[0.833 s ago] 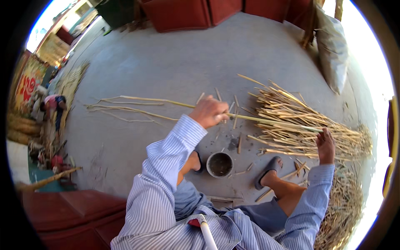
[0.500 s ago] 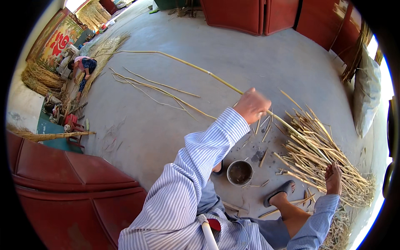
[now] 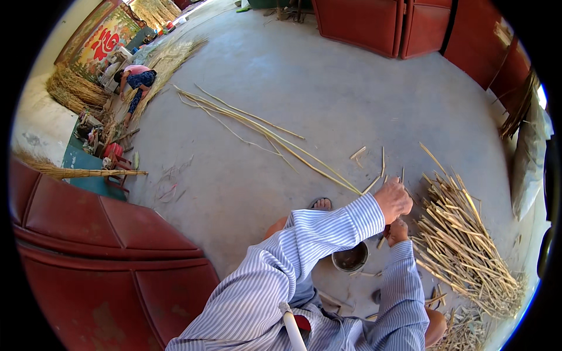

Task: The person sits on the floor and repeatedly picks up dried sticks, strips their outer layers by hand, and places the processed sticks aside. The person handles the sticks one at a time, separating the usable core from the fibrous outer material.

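In front of me my left hand (image 3: pixel 393 200) is closed, its fingers curled. Right below it, close against it, my right hand (image 3: pixel 397 231) is closed too. What they grip between them, if anything, is hidden. Several long, thin yellowish stalks (image 3: pixel 261 130) stretch over the grey floor from the far left, their near ends beside my left wrist. To the right of both hands lies a big heap of short cut stalk pieces (image 3: pixel 462 234). A round metal bowl (image 3: pixel 351 270) with dark contents stands below my hands, partly covered by my left sleeve.
Red panels (image 3: pixel 360 26) stand at the far side, and red padded furniture (image 3: pixel 111 251) fills the near left. At the far left a person (image 3: pixel 137 79) bends over spread stalks. A pale sack (image 3: pixel 530 158) leans at the right. Stalk scraps (image 3: pixel 358 153) lie about the floor.
The long stalk my left hand held is out of its grip; such a stalk now lies with the others on the floor. My right hand has come left from the heap to my left hand.
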Tool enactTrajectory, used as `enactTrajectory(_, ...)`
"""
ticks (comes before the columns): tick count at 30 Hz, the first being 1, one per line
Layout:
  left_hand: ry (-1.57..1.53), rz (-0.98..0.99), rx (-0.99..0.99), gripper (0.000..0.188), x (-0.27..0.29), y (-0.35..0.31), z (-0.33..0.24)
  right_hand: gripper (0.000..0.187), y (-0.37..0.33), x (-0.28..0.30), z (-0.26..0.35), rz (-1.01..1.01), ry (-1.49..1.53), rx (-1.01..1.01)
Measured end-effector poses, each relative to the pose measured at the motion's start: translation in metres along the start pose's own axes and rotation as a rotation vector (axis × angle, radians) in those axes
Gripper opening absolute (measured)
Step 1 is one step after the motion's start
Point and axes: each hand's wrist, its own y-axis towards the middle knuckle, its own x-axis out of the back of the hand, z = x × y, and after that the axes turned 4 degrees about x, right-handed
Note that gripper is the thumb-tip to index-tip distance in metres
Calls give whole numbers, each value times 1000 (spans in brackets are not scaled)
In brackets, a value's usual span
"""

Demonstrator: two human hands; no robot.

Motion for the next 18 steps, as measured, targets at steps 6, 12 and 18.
enactTrajectory(6, -276, -375, -72, 22, -44, 0, 12, 19, 30, -1, -29, -9, -72, 6)
enactTrajectory(12, -84, 169, 39, 26, -7, 15, -4, 36, 47, -25, -40, -202, -765, 500)
enactTrajectory(18, -131, 135, -61, 26, -9, 25, -19, 28, 50, 84, -89, -307, -434, 64)
